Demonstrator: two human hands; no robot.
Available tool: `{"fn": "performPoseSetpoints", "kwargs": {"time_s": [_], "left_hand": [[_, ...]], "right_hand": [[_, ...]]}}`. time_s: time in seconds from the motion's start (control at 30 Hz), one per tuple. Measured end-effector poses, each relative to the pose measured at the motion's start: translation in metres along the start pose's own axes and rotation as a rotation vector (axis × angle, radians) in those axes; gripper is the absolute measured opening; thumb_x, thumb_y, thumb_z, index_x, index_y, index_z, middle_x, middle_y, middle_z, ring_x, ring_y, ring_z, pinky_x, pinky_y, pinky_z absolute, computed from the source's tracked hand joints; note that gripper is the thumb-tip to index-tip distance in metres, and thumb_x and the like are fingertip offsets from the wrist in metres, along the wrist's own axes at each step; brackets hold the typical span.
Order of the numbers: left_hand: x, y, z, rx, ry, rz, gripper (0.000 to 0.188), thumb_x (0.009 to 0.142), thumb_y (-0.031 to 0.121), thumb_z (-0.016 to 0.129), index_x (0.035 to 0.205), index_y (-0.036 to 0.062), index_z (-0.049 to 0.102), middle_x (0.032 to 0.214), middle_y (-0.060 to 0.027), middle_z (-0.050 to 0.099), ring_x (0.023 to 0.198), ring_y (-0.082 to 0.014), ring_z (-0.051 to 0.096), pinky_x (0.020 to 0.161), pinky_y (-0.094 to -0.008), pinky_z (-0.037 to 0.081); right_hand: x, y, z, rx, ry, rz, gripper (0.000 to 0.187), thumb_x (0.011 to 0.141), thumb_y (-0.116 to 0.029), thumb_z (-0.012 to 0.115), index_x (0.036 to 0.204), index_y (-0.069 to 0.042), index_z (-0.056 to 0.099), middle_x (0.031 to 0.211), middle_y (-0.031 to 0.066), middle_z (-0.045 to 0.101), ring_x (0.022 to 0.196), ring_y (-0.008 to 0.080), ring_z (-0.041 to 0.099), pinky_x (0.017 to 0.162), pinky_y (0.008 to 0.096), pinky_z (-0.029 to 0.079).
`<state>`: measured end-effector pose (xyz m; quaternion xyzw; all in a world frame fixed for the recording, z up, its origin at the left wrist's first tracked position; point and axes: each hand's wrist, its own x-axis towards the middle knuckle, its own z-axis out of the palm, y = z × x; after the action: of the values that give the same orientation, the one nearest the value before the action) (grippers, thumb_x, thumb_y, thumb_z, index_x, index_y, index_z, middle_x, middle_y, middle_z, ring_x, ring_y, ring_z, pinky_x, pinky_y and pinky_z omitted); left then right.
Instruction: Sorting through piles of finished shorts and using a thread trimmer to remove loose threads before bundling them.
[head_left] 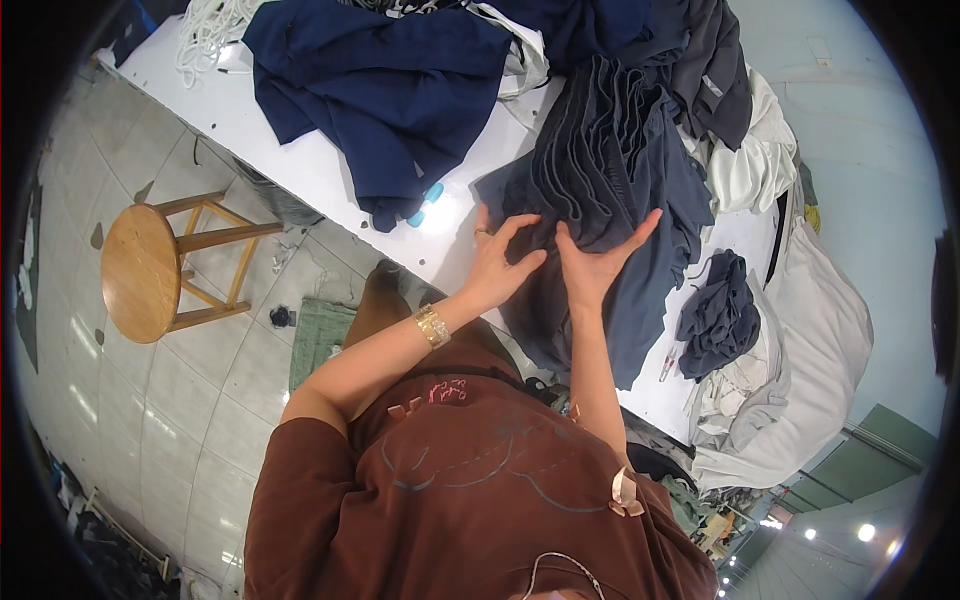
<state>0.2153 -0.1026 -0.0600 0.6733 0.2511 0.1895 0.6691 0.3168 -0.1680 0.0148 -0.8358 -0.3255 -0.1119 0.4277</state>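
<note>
A pile of dark grey-blue cloth (625, 290) lies on the white table in front of me. On top of it, several dark folded strips or bands (590, 150) stand side by side in wavy layers. My left hand (503, 258) rests at the pile's left edge, thumb and index finger apart, other fingers partly hidden. Close to its right, my right hand (592, 262) touches the near end of the layers, its thumb and fingers spread wide. Neither hand visibly grips anything.
Navy garments (380, 90) cover the table's far left, with blue-handled scissors or snips (427, 203) beside them. White cord (212, 35) lies in the far corner. To the right are a crumpled dark cloth (720, 315) and pale fabric (800, 330). A wooden stool (142, 272) stands left.
</note>
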Motion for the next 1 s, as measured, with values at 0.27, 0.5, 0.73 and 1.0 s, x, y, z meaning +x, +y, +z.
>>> {"fn": "performPoseSetpoints", "kwargs": {"time_s": [0.27,0.5,0.73,1.0], "left_hand": [[-0.004,0.039,0.023,-0.048,-0.085,0.197,0.077,0.073,0.019,0.073,0.136,0.0067,0.03,0.145,-0.0311,0.016,0.135,-0.0421,0.021,0.108,-0.0447,0.023],[0.008,0.016,0.024,-0.448,0.216,0.025,0.059,0.085,0.004,0.059,0.136,0.0087,0.029,0.128,-0.0153,0.036,0.098,-0.0225,0.058,0.074,-0.0289,0.051],[0.03,-0.01,-0.026,-0.419,0.22,-0.122,0.047,0.088,-0.003,0.048,0.131,0.0095,0.032,0.127,-0.0175,0.037,0.076,-0.0179,0.064,0.065,-0.0251,0.054],[0.009,-0.013,0.007,-0.167,0.207,-0.069,0.041,0.083,0.014,0.067,0.115,0.0017,0.044,0.106,-0.0135,0.05,0.099,-0.0221,0.053,0.08,-0.0307,0.048]], "right_hand": [[0.017,0.01,-0.029,0.091,0.028,0.125,0.113,0.06,-0.005,0.078,0.145,-0.005,0.004,0.142,0.0217,0.023,0.129,0.0297,0.032,0.109,0.0359,0.024],[0.01,0.009,-0.015,0.126,-0.017,0.123,0.11,0.06,-0.005,0.077,0.145,-0.003,0.006,0.145,0.0206,0.021,0.133,0.0294,0.025,0.11,0.0344,0.02],[-0.007,0.018,0.011,0.073,-0.036,0.03,0.111,0.059,-0.008,0.079,0.144,-0.001,0.008,0.145,0.0188,0.02,0.134,0.0267,0.023,0.111,0.0328,0.018],[-0.021,0.034,-0.008,0.031,-0.052,0.131,0.121,0.054,-0.032,0.087,0.143,0.003,0.012,0.141,0.0234,0.025,0.13,0.0337,0.028,0.108,0.0372,0.024]]}}
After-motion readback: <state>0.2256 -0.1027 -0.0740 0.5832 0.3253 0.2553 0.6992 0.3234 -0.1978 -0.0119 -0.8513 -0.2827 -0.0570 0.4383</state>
